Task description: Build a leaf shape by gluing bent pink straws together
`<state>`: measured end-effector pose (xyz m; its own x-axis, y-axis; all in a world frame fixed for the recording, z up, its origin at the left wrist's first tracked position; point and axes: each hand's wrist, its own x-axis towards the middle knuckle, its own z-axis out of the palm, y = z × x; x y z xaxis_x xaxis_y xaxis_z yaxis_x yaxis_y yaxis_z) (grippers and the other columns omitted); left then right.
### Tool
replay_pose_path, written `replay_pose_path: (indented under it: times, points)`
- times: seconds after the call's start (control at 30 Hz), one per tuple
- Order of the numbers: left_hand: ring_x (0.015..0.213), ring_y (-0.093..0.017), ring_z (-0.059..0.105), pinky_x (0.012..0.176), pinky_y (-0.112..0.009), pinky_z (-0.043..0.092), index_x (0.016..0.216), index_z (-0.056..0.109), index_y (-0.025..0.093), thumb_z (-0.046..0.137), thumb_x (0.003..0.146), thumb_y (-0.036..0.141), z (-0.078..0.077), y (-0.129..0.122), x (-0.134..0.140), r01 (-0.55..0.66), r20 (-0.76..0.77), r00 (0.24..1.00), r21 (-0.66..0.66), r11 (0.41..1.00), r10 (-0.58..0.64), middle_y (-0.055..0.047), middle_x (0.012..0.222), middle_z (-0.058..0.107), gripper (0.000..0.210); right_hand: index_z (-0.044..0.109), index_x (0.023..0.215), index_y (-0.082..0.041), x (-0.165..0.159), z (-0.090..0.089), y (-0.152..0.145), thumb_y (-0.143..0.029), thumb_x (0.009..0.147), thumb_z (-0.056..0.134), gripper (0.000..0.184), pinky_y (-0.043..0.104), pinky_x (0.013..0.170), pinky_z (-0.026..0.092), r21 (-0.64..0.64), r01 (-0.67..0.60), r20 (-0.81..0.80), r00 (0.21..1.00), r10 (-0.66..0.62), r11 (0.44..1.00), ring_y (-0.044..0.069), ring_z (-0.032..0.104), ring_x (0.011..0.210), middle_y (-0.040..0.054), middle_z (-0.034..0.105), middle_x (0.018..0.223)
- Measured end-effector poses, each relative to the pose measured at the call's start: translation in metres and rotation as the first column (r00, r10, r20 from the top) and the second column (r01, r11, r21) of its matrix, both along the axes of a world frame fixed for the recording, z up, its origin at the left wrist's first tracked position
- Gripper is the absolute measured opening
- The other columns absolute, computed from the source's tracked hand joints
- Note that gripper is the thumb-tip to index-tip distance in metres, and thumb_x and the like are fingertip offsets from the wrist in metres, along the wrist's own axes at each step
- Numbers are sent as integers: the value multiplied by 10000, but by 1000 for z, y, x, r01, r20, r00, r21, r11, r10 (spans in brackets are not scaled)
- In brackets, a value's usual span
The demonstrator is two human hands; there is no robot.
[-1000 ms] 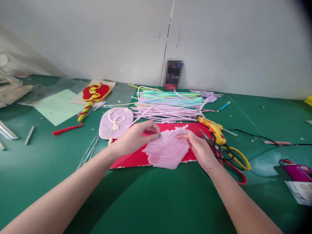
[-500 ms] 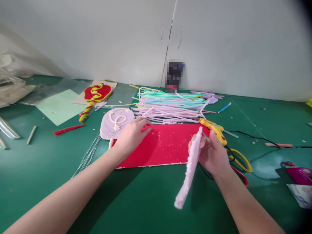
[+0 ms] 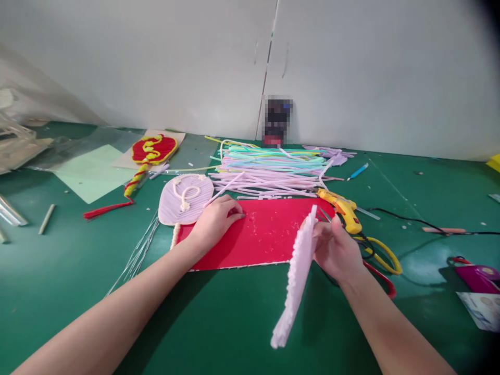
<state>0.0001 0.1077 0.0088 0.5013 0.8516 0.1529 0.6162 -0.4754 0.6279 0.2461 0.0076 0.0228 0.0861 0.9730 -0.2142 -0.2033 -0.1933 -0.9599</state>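
Observation:
My right hand [image 3: 338,250] is closed on a lilac fuzzy panel [image 3: 299,276], seen nearly edge-on, its lower end hanging over the green table. Behind that hand lie scissors [image 3: 385,252] with yellow and red handles, their middle hidden and a silver tip showing past my fingers. On the left part of a red board [image 3: 269,234] rests my left hand [image 3: 219,219], fingers curled together; anything between the fingertips is hidden. Close to its wrist is a rounded lilac panel [image 3: 172,200] with a cream curl on top. A lilac pipe cleaner [image 3: 234,181] slants up behind the left hand.
Beyond the board lies a pile of pipe cleaners [image 3: 273,161]. A yellow glue gun [image 3: 344,208] with a black cord is at the right. Thin wires [image 3: 136,260] lie left, and a red-and-yellow fan [image 3: 154,148] with a tassel farther back. A pixelated object [image 3: 278,122] leans against the wall.
My left hand's fingers have curled and drawn together over the red board. The lilac panel in my right hand has shifted slightly left, its lower end dropping and more of its face showing.

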Motion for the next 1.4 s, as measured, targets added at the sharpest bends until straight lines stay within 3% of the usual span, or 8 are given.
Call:
replay_pose_path:
  times: [0.23,0.47,0.57,0.7,0.83,1.0,1.13,1.4]
  points:
    - [790,-199,586,734,-308,449,750,590,191,529,808,262,3,1,1,-96,20,995,-23,995,97,-46,855,620,111,745,740,-236,-5,-6,13,-687,763,489,519,388,743,504,31,-58,-77,995,60,998,259,655,873,57,737,860]
    - [736,-168,609,721,-271,476,762,619,192,573,784,309,38,10,-18,-74,98,991,-114,991,86,-9,757,663,128,753,805,-211,-8,-9,19,-633,759,563,465,451,952,416,-8,-112,-211,972,108,994,289,597,1080,70,738,950]
    - [946,-217,626,863,-332,484,1046,598,171,555,805,269,53,17,-42,-345,221,919,54,937,326,-75,987,682,264,755,801,-201,-8,-10,19,-629,742,591,462,451,967,404,-2,-106,-218,971,103,994,296,583,1102,77,738,947]
    - [1404,-423,52,1085,-629,133,1476,147,166,640,766,231,58,16,-59,-570,44,814,256,781,579,-167,1562,41,866,753,805,-199,-9,-11,19,-627,743,596,460,450,970,401,14,-104,-213,972,104,995,295,584,1099,80,738,940]
    - [1409,-421,-5,1092,-637,77,1470,179,259,647,762,269,42,1,-42,-594,12,794,231,771,608,-92,1573,1,848,749,831,-198,-7,-13,20,-626,745,594,464,460,981,391,17,-108,-214,971,109,994,298,575,1117,85,734,962]
    - [1382,-293,266,1104,-505,238,1351,406,222,466,874,268,28,-24,-16,-483,133,875,245,840,465,-138,1484,316,483,740,904,-207,-6,-10,21,-617,739,603,463,471,1008,369,30,-93,-258,961,97,995,298,554,1156,82,721,1034]
    - [1128,-229,562,1004,-417,396,1236,523,207,364,930,340,18,-41,-3,-287,243,928,-13,958,282,-90,1169,632,370,738,922,-210,-8,-6,21,-612,733,610,462,479,1030,354,49,-60,-284,956,72,997,297,533,1189,84,714,1063]
    - [780,-198,638,705,-306,522,1142,580,153,553,787,583,5,-55,15,15,453,848,-541,841,276,-42,860,681,559,677,1120,-231,-14,-3,19,-617,743,593,546,470,1065,322,99,-69,-236,967,91,993,278,474,1258,73,670,1173]
